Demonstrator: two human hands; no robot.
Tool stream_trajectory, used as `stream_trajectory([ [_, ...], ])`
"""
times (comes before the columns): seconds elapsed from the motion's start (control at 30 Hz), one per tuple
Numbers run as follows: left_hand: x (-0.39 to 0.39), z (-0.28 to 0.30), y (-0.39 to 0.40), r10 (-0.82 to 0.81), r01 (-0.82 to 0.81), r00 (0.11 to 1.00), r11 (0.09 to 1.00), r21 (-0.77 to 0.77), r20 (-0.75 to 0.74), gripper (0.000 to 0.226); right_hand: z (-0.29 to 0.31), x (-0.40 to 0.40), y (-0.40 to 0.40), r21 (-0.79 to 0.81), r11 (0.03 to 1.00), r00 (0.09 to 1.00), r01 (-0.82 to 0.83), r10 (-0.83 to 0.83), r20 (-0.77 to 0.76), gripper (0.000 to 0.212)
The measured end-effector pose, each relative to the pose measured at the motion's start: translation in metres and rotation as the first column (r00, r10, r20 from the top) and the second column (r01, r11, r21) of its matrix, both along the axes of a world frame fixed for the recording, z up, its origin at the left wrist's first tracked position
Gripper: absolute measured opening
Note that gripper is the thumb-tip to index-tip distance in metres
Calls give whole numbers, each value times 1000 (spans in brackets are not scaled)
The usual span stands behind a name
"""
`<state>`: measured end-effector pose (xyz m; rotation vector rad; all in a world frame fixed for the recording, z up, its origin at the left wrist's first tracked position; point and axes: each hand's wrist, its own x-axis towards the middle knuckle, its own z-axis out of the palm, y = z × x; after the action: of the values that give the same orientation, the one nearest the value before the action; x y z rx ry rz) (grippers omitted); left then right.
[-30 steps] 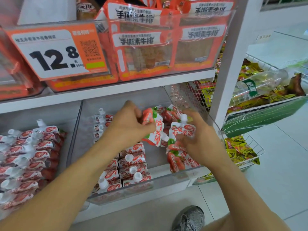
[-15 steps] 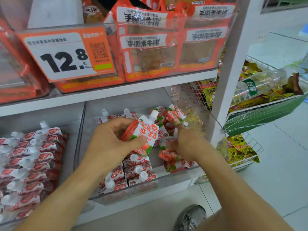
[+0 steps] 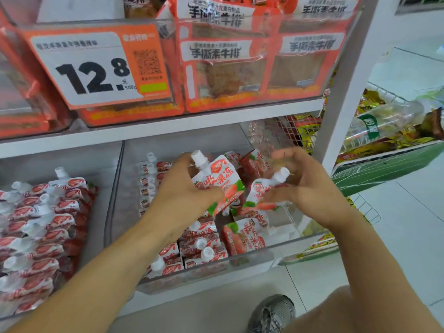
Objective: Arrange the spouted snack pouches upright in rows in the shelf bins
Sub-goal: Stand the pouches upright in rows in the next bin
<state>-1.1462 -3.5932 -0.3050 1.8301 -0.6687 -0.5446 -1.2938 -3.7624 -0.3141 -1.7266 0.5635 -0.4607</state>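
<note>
My left hand (image 3: pixel 182 200) grips a red-and-white spouted pouch (image 3: pixel 218 180), held upright above the clear shelf bin (image 3: pixel 252 257). To its right, my right hand (image 3: pixel 305 186) holds a second pouch (image 3: pixel 263 192) tilted, white cap pointing up-right. Below the hands, a row of upright pouches (image 3: pixel 192 248) fills the bin's left side. One pouch (image 3: pixel 242 236) leans at the bin's front right. More loose pouches (image 3: pixel 252 162) lie jumbled at the back right.
The neighbouring left bin (image 3: pixel 38 224) is packed with rows of the same pouches. An upper shelf carries orange snack packs (image 3: pixel 225 61) and a price card (image 3: pixel 96 66). Wire baskets (image 3: pixel 384 150) with yellow packets and a plastic bottle stand to the right. A shoe (image 3: pixel 271 313) is on the floor.
My left hand has raised its pouch and turned it upright. My right hand has come up out of the loose pile holding another pouch.
</note>
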Motion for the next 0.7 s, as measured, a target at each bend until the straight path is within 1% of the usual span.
stream_trajectory([
  [0.03, -1, 0, -4, -24, 24, 999, 1000, 19, 32, 43, 1, -6, 0, 7, 998, 998, -62, 62, 12, 54],
  [0.13, -2, 1, -10, -122, 105, 978, 989, 104, 169, 22, -2, -16, -3, -57, 976, 977, -211, 213, 28, 29],
  [0.2, -1, -1, -12, -176, 139, 952, 977, 159, 250, 23, -4, -17, -7, -70, 966, 968, -248, 250, 22, 27],
  [0.3, 1, -5, -12, -192, 137, 936, 971, 196, 296, 34, -4, -17, -9, -106, 954, 959, -280, 282, 2, 26],
  [0.37, 3, -5, -11, -221, 165, 929, 965, 203, 297, 30, -4, -14, -4, -105, 943, 949, -315, 315, -16, 25],
  [0.4, 3, -4, -10, -267, 213, 923, 955, 208, 276, 24, -5, -11, -2, -123, 938, 946, -325, 323, -38, 26],
  [0.43, 3, -5, -11, -339, 290, 912, 931, 221, 232, 18, -8, -7, 0, -148, 934, 945, -327, 320, -67, 27],
  [0.47, 1, -5, -11, -414, 373, 895, 899, 229, 168, 16, -9, -3, 2, -168, 929, 943, -329, 316, -103, 29],
  [0.53, -2, -9, -12, -535, 498, 839, 829, 254, 103, 27, -12, 2, 3, -172, 922, 934, -347, 322, -155, 29],
  [0.6, -4, -10, -11, -612, 554, 780, 772, 311, 132, 32, -13, 3, 5, -150, 923, 928, -355, 329, -174, 29],
  [0.63, -3, -10, -10, -630, 561, 763, 758, 332, 149, 32, -14, 2, 5, -154, 926, 932, -344, 318, -173, 29],
  [0.7, 3, -8, -11, -624, 540, 758, 763, 356, 188, 33, -14, 0, 5, -182, 933, 946, -311, 284, -159, 28],
])
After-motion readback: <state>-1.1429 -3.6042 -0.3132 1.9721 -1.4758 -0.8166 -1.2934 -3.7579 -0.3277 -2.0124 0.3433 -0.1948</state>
